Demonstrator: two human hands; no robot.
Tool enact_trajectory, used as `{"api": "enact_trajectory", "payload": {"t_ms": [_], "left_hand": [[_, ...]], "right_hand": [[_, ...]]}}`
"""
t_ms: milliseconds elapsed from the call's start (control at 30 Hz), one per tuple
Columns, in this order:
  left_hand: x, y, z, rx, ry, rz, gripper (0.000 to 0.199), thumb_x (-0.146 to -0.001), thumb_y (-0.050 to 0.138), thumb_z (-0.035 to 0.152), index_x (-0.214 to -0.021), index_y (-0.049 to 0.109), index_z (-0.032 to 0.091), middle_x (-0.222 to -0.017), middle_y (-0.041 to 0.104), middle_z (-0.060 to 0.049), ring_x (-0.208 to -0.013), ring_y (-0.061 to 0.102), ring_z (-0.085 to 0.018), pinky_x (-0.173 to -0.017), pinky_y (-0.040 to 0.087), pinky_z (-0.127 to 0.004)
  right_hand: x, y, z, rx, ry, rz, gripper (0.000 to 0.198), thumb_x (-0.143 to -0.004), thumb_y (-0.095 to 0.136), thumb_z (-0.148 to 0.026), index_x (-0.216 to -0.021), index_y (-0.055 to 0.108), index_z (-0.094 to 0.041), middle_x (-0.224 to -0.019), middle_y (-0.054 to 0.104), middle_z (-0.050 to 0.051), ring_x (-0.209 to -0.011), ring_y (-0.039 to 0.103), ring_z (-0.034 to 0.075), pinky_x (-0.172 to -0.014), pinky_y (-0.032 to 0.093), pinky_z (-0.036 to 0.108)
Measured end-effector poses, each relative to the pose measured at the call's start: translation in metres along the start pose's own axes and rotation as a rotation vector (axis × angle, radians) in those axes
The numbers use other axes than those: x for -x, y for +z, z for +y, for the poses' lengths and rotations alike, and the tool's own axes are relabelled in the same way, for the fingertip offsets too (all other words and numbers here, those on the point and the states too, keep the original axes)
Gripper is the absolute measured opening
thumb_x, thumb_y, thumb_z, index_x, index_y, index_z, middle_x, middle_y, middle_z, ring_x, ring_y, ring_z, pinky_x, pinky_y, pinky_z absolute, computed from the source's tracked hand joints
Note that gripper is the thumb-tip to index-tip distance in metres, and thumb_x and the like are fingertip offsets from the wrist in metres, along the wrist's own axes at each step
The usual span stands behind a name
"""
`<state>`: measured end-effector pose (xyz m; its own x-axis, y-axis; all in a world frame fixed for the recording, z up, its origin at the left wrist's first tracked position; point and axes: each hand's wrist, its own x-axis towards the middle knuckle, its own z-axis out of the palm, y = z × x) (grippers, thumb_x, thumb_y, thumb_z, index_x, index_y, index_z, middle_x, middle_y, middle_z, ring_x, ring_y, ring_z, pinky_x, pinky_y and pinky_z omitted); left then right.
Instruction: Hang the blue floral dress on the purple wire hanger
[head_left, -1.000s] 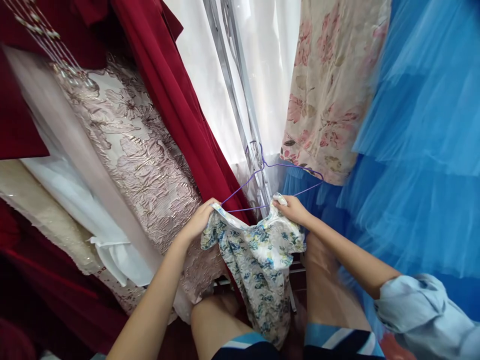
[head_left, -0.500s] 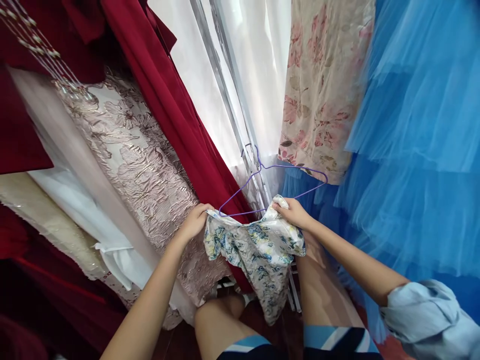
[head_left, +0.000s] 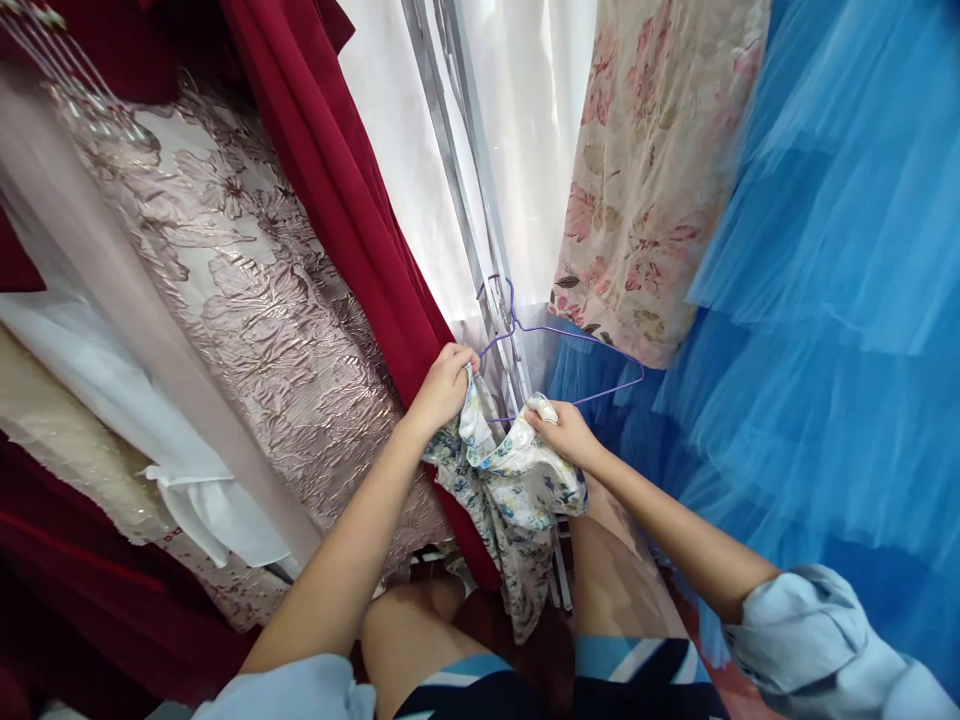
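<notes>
Head: two hands (head_left: 446, 387), seemingly one garment (head_left: 521, 495)

White floral garment (head_left: 521, 495) hangs bunched; purple hanger (head_left: 577, 334) partly behind its neckline.

Metal poles (head_left: 452, 165) stand behind the purple hanger (head_left: 515, 322). Left of it, long red cloth (head_left: 352, 220) blocks the way; right of it, a puffy blue dress (head_left: 810, 330). A hand could fit through the hanger's open right side

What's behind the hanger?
Poles, white fabric, pink floral cloth and blue tulle. The left hand and held garment cover the hanger at left; what's behind there is hidden.
</notes>
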<state>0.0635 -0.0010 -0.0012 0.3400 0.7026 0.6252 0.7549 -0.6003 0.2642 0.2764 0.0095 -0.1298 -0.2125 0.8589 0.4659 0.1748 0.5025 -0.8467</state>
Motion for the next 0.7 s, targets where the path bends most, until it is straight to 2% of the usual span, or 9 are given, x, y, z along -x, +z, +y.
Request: {"api": "enact_trajectory", "payload": {"t_ms": [67, 167, 267, 300, 433, 500, 600, 633, 700], "left_hand": [[-0.010, 0.006, 0.008, -0.050, -0.022, 0.013, 0.027, -0.089, 0.038, 0.013, -0.104, 0.059, 0.022, -0.113, 0.055, -0.008, -0.103, 0.058, -0.022, -0.090, 0.046, -0.034], [-0.012, 0.011, 0.009, -0.161, -0.174, 0.047, 0.034, -0.091, 0.052, 0.030, -0.125, 0.050, 0.025, -0.121, 0.055, -0.011, -0.098, 0.062, -0.026, -0.081, 0.047, -0.035], [-0.001, 0.012, 0.002, -0.272, -0.319, 0.057, 0.032, -0.091, 0.055, 0.046, -0.113, 0.052, 0.023, -0.096, 0.064, -0.009, -0.083, 0.064, -0.027, -0.069, 0.043, -0.032], [0.003, 0.012, -0.001, -0.308, -0.336, 0.048, 0.030, -0.092, 0.052, 0.049, -0.107, 0.054, 0.023, -0.087, 0.064, -0.007, -0.079, 0.064, -0.027, -0.066, 0.040, -0.030], [0.016, 0.008, -0.013, -0.366, -0.309, 0.061, 0.026, -0.094, 0.047, 0.050, -0.091, 0.054, 0.025, -0.073, 0.062, -0.004, -0.071, 0.061, -0.024, -0.061, 0.032, -0.027], [0.019, 0.006, -0.016, -0.341, -0.283, 0.092, 0.025, -0.093, 0.050, 0.049, -0.087, 0.053, 0.025, -0.071, 0.059, -0.002, -0.068, 0.059, -0.021, -0.060, 0.031, -0.025], [0.021, 0.006, -0.015, -0.291, -0.254, 0.117, 0.027, -0.091, 0.053, 0.050, -0.084, 0.051, 0.024, -0.068, 0.056, 0.000, -0.065, 0.056, -0.019, -0.060, 0.031, -0.025], [0.022, 0.006, -0.014, -0.277, -0.247, 0.118, 0.028, -0.091, 0.053, 0.051, -0.084, 0.051, 0.024, -0.068, 0.055, 0.001, -0.065, 0.055, -0.018, -0.061, 0.031, -0.024], [0.023, 0.006, -0.011, -0.258, -0.247, 0.122, 0.030, -0.091, 0.053, 0.053, -0.084, 0.052, 0.024, -0.068, 0.056, 0.000, -0.064, 0.056, -0.019, -0.061, 0.032, -0.025]], "right_hand": [[0.004, 0.000, -0.004, -0.024, -0.001, -0.017, 0.033, -0.086, 0.055, -0.044, -0.069, 0.053, -0.016, -0.065, 0.046, -0.002, -0.062, 0.040, 0.013, -0.058, 0.030, 0.024], [0.011, -0.007, -0.012, -0.062, -0.041, -0.007, 0.029, -0.087, 0.055, -0.041, -0.075, 0.057, -0.016, -0.071, 0.052, -0.001, -0.066, 0.045, 0.014, -0.063, 0.035, 0.025], [0.017, -0.025, -0.018, -0.125, -0.104, 0.047, 0.020, -0.083, 0.059, -0.034, -0.094, 0.062, -0.017, -0.084, 0.058, 0.001, -0.076, 0.051, 0.016, -0.071, 0.039, 0.026], [0.019, -0.034, -0.019, -0.145, -0.106, 0.069, 0.024, -0.080, 0.062, -0.030, -0.101, 0.061, -0.018, -0.086, 0.059, 0.000, -0.075, 0.051, 0.016, -0.071, 0.040, 0.026], [0.017, -0.076, -0.014, -0.157, -0.090, 0.209, 0.048, -0.069, 0.061, -0.018, -0.117, 0.056, -0.021, -0.066, 0.046, -0.006, -0.057, 0.041, 0.013, -0.057, 0.033, 0.024], [0.008, -0.098, -0.007, -0.049, -0.087, 0.323, 0.057, -0.069, 0.061, -0.019, -0.126, 0.053, -0.021, -0.063, 0.045, -0.007, -0.055, 0.041, 0.013, -0.056, 0.034, 0.025], [-0.008, -0.127, 0.003, 0.193, -0.061, 0.487, 0.072, -0.071, 0.064, -0.023, -0.141, 0.046, -0.018, -0.071, 0.057, -0.002, -0.064, 0.052, 0.018, -0.066, 0.042, 0.030], [-0.013, -0.135, 0.004, 0.259, -0.049, 0.510, 0.071, -0.072, 0.064, -0.025, -0.141, 0.047, -0.016, -0.077, 0.062, 0.002, -0.070, 0.056, 0.020, -0.071, 0.044, 0.033], [-0.020, -0.148, 0.005, 0.363, -0.030, 0.471, 0.057, -0.076, 0.061, -0.028, -0.131, 0.059, -0.014, -0.090, 0.068, 0.008, -0.082, 0.060, 0.024, -0.078, 0.045, 0.036]]}}
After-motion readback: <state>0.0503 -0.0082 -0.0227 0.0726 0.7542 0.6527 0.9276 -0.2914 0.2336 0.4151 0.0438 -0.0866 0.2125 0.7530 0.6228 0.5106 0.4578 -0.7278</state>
